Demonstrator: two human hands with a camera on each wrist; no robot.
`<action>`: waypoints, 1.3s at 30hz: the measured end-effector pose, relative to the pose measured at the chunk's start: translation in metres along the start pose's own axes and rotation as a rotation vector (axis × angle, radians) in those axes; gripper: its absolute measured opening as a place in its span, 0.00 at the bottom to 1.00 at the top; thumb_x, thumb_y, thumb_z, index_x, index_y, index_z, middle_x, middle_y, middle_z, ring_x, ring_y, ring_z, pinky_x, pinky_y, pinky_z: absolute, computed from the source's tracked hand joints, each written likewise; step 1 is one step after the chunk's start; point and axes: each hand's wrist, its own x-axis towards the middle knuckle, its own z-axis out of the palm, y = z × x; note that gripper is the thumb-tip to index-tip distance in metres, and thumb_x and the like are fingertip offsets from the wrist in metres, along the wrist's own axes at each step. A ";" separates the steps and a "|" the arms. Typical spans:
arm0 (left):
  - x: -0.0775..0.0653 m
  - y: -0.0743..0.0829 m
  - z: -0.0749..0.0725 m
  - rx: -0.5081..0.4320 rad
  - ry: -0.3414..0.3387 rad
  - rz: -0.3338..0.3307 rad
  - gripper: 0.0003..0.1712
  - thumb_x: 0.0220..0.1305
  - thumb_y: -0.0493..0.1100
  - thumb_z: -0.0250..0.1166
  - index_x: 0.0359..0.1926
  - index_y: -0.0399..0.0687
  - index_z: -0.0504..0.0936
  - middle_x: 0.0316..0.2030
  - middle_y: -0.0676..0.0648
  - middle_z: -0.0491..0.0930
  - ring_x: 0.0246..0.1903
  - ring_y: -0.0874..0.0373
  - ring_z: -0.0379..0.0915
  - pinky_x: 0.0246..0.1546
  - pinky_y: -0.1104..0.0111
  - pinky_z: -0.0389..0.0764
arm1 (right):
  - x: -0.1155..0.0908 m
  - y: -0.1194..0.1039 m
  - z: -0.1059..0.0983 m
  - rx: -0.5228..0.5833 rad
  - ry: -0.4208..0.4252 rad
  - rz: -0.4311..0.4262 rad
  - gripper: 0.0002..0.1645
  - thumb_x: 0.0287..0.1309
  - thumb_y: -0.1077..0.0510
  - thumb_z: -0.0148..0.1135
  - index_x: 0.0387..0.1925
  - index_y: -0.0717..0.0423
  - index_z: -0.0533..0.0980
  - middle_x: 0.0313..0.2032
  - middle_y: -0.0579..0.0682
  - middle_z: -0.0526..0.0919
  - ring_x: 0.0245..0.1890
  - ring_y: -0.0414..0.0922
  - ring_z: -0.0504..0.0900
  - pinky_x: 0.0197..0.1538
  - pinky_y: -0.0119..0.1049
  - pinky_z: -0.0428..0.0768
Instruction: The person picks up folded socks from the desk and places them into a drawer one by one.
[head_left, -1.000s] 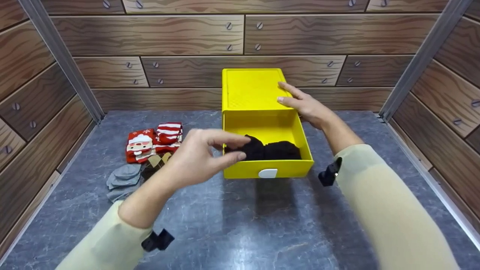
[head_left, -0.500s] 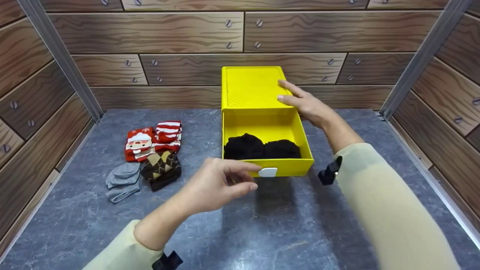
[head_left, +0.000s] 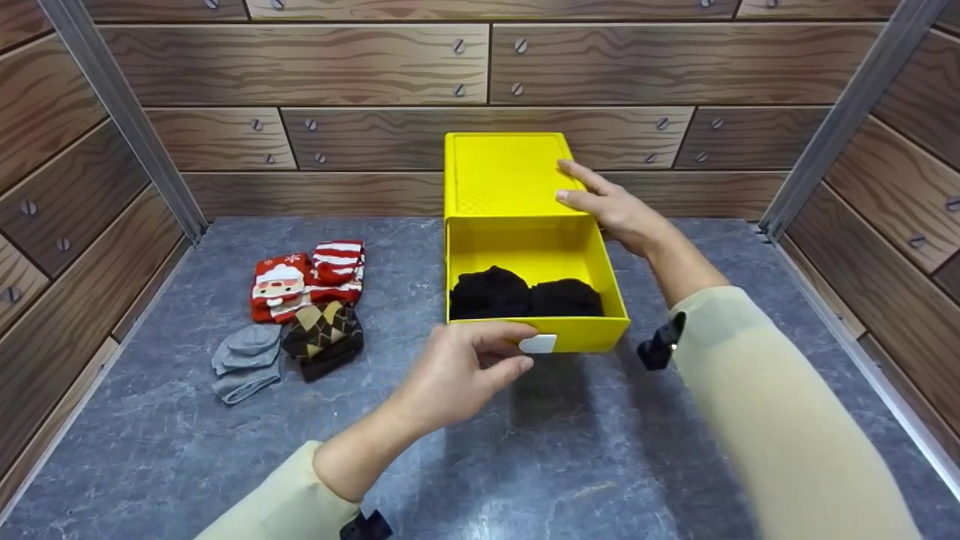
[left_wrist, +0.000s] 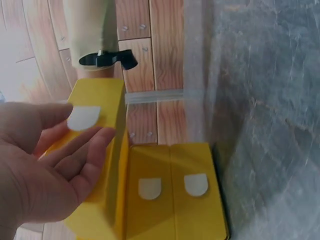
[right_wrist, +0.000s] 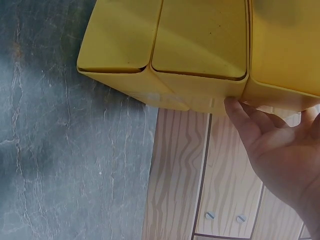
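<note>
A yellow drawer unit stands at the back, its top drawer pulled out. Two bundles of black socks lie in that drawer near its front. At the drawer front, my left hand is beside the white pull tab, fingers loosely bent and thumb apart from them; contact is hard to tell. My right hand rests along the unit's upper right edge with fingers extended. In the left wrist view, the two lower drawers are shut and have white tabs too.
On the left of the grey tabletop lie folded red Santa socks, brown argyle socks and grey socks. Wood-patterned walls close off the back and both sides.
My left hand has moved from above the drawer's left side, down and to the right, to its front beside the tab. The right hand has stayed on the unit.
</note>
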 end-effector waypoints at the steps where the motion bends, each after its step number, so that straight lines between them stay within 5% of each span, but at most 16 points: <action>1: 0.001 0.000 0.002 -0.007 0.021 -0.006 0.15 0.69 0.35 0.74 0.55 0.43 0.90 0.44 0.46 0.91 0.38 0.62 0.89 0.40 0.71 0.87 | 0.000 0.000 0.000 0.001 0.001 0.002 0.51 0.74 0.35 0.61 0.86 0.29 0.45 0.85 0.50 0.41 0.78 0.58 0.62 0.73 0.63 0.67; 13: 0.017 -0.004 0.014 -0.010 0.217 0.027 0.09 0.68 0.33 0.73 0.46 0.46 0.95 0.41 0.50 0.92 0.36 0.64 0.87 0.37 0.71 0.87 | 0.002 0.000 -0.004 0.026 -0.015 -0.013 0.50 0.75 0.37 0.60 0.86 0.31 0.45 0.85 0.50 0.43 0.75 0.56 0.66 0.71 0.61 0.70; 19: 0.036 -0.011 0.008 -0.037 0.243 -0.005 0.09 0.68 0.32 0.72 0.46 0.43 0.94 0.40 0.47 0.92 0.29 0.63 0.85 0.34 0.70 0.87 | 0.004 0.000 -0.003 0.010 -0.019 -0.004 0.51 0.74 0.36 0.60 0.87 0.31 0.44 0.85 0.53 0.45 0.74 0.57 0.67 0.71 0.62 0.69; 26: 0.064 -0.019 -0.001 -0.036 0.253 -0.065 0.10 0.70 0.33 0.71 0.49 0.43 0.93 0.40 0.46 0.92 0.33 0.55 0.89 0.35 0.69 0.88 | 0.005 0.002 -0.002 0.036 -0.027 -0.004 0.49 0.75 0.38 0.59 0.87 0.32 0.45 0.85 0.54 0.43 0.75 0.57 0.65 0.73 0.63 0.66; 34: 0.089 -0.029 -0.009 0.029 0.262 -0.099 0.10 0.72 0.37 0.72 0.51 0.46 0.93 0.40 0.49 0.92 0.33 0.59 0.88 0.38 0.69 0.87 | 0.005 0.002 -0.003 0.041 -0.034 -0.019 0.49 0.76 0.40 0.58 0.87 0.34 0.45 0.85 0.52 0.39 0.80 0.58 0.56 0.77 0.63 0.60; 39: 0.099 -0.034 -0.012 0.059 0.265 -0.104 0.10 0.73 0.39 0.71 0.52 0.49 0.93 0.36 0.49 0.91 0.32 0.56 0.87 0.35 0.68 0.84 | 0.003 0.002 -0.004 0.035 -0.036 -0.014 0.49 0.75 0.37 0.59 0.86 0.31 0.45 0.85 0.50 0.41 0.77 0.58 0.63 0.73 0.63 0.67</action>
